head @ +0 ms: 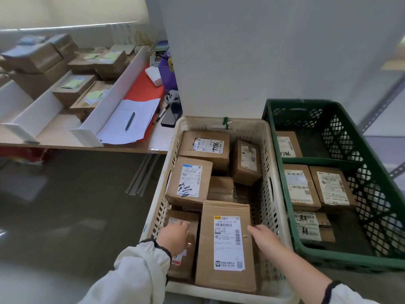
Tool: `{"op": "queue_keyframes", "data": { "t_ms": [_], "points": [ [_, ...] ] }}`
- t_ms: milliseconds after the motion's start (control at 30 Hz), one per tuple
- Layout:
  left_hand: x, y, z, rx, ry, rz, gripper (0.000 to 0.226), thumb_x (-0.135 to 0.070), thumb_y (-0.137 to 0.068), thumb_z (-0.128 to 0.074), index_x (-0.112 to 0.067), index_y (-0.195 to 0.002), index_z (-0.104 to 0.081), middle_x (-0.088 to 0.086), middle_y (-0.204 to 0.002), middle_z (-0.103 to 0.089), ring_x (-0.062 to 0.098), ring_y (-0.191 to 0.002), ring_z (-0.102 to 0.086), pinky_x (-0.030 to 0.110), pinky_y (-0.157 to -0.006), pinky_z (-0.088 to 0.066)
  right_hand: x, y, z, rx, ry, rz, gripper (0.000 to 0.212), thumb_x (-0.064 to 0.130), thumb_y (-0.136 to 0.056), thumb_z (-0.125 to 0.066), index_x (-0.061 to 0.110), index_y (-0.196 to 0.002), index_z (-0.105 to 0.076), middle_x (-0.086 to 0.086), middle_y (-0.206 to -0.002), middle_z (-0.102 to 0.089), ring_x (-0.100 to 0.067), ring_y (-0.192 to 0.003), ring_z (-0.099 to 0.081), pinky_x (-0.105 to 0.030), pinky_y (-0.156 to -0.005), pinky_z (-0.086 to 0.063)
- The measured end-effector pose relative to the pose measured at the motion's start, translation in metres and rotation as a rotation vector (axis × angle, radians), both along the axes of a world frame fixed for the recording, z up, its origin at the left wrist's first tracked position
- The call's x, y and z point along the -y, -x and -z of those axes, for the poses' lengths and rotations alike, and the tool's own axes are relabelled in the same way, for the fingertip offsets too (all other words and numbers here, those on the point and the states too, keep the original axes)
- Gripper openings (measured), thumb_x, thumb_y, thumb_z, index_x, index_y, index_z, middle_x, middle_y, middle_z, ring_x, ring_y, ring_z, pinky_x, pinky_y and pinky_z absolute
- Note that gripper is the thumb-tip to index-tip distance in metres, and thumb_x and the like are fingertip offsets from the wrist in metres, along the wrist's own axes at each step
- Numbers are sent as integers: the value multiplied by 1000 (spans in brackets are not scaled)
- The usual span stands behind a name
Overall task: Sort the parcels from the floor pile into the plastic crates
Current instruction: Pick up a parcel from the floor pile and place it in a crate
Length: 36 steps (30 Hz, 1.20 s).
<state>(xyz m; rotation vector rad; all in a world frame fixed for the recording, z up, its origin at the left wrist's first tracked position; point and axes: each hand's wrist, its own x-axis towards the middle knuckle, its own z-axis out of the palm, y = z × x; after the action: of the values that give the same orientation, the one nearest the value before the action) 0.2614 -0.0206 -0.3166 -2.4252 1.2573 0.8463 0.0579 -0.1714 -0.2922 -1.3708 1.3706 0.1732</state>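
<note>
**Two hands settling a parcel into a beige crate**

Far off to the left of the left hand, a table [65,137] is seen. It holds brown boxes too blurred to be counted.

The left hand [175,236] is laid palm down on a small parcel [183,264] in the near left corner of the beige crate [270,154]. Its fingers are bent a little over the top. Whether the parcel is gripped or only pressed cannot be told.

Just right of that hand, between the two hands, a tall parcel [225,244] with a long white label lies flat in the crate.

The right hand [266,238] is held with its fingers straight, and the tips are touching the parcel's right edge. Nothing is held in it.

Beyond both hands, four more parcels are seen in the same crate, so at least six can be counted there. Others may be hidden underneath.

To the right of the right hand stands a green crate [372,263], touching the beige one. Four parcels are counted in it: one in the far compartment and three in the near one. Two crates are seen in all.

The step in hand is judged to be the seating of the tall parcel. Both hands would next need to be lifted clear so that another parcel can be fetched. The floor pile is not in view.
</note>
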Motion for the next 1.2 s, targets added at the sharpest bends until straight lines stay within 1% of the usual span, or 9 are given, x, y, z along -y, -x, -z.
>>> {"op": "queue_keyframes", "data": {
  "t_ms": [100,167,400,567,700,767,900,1067,1200],
  "points": [
    [-5,-5,18,72,-165,374,71,-16,-94,-52,-27,-152,-12,1,-161,1,35,-146,-8,55,-112,-27,-4,3,10,30,-186,152,39,36,-101,-36,6,-118,-53,-7,-115,-55,-32,-124,-46,-42,-103,-35],
    [1,-8,21,57,-214,525,75,-18,-95,-51,-30,-152,-4,-2,-160,10,32,-147,4,57,-114,-20,-8,4,18,41,-265,230,42,40,-100,-37,9,-120,-57,-8,-124,-57,-32,-128,-45,-42,-109,-33],
    [9,-22,27,26,-221,567,83,-15,-92,-55,-35,-151,-1,-4,-161,5,32,-147,-1,61,-112,-20,-15,-2,31,16,-350,286,39,44,-100,-36,16,-113,-59,-5,-115,-57,-28,-119,-49,-41,-106,-32],
    [4,-38,26,12,-223,591,84,-8,-91,-51,-36,-151,1,-2,-161,6,31,-147,-1,57,-115,-19,-17,-12,28,3,-362,288,48,42,-100,-37,12,-132,-52,-7,-138,-51,-27,-129,-43,-38,-107,-31],
    [10,-32,17,-42,-185,488,73,-14,-93,-50,-33,-151,-11,-3,-160,-4,30,-147,-9,53,-116,-20,-10,-11,23,6,-446,384,63,55,-91,-47,16,-141,-43,-9,-147,-41,-30,-135,-38,-44,-111,-29],
    [15,-31,8,-62,-98,351,55,-17,-93,-49,-31,-144,-33,-3,-154,-30,24,-139,-33,42,-111,-33,6,-13,25,-11,-434,448,79,69,-80,-51,20,-140,-44,-10,-145,-44,-31,-132,-42,-49,-110,-32],
    [36,-30,-21,-59,285,-49,25,-30,-97,-43,-34,-115,-59,-15,-112,-65,5,-98,-60,23,-81,-51,87,-52,9,204,-247,662,44,32,-101,-39,11,-140,-42,-9,-140,-49,-30,-128,-46,-46,-105,-37],
    [80,-36,-33,58,568,-339,38,-34,-95,-51,-26,-131,-53,-9,-123,-60,9,-110,-55,24,-88,-48,170,-123,11,395,-426,914,54,26,-97,-49,16,-146,-32,-11,-148,-38,-31,-136,-37,-48,-110,-33],
    [112,-58,-17,114,362,-322,60,-44,-92,-53,-28,-146,-32,-3,-151,-33,22,-139,-29,37,-109,-37,193,-146,24,352,-525,997,51,21,-97,-49,11,-144,-31,-9,-148,-36,-30,-137,-34,-33,-108,-36]
  ]
}}
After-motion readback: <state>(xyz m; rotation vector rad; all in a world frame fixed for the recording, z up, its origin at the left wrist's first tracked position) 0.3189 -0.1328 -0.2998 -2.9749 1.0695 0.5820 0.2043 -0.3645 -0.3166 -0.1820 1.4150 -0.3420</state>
